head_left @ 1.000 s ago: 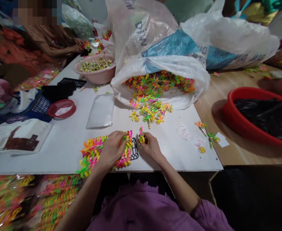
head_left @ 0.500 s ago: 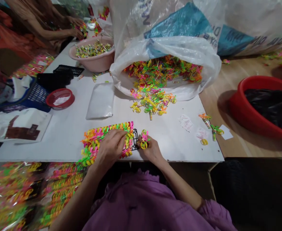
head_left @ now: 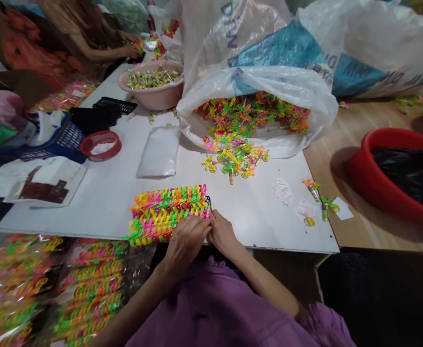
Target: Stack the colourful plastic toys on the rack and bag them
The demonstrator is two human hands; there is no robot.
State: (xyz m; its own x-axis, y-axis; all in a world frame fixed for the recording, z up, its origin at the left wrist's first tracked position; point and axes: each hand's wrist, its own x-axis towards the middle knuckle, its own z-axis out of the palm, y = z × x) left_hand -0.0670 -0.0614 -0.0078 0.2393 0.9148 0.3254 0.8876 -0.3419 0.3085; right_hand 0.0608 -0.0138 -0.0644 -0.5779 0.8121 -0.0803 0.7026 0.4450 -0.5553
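Observation:
Rows of small bright plastic toys [head_left: 161,212] in pink, yellow, green and orange fill a black grid tray [head_left: 208,200], whose bare right end peeks out. The tray lies at the table's front edge. My left hand [head_left: 189,237] is closed over its lower right corner, fingers bent and pressed together. Against those fingertips, my right hand [head_left: 223,232] is closed in a pinch at the same corner. What sits between the fingers of both hands is hidden. Beyond the tray, a loose heap of similar toys [head_left: 236,156] spills from a large white plastic sack [head_left: 190,113].
Behind stand a pink basin [head_left: 153,96] of small pieces and a stack of black trays [head_left: 96,114]. Left are a red basket [head_left: 101,144], a blue basket [head_left: 70,137] and a clear plastic packet [head_left: 159,153]. A red bin [head_left: 359,166] is right; bagged toys [head_left: 88,289] lie below left. Another person's arm [head_left: 106,54] is far left.
My left hand has slid right and down to the tray's corner. My right hand has met it there; the pink and yellow toy it held is now out of sight. The view has shifted slightly.

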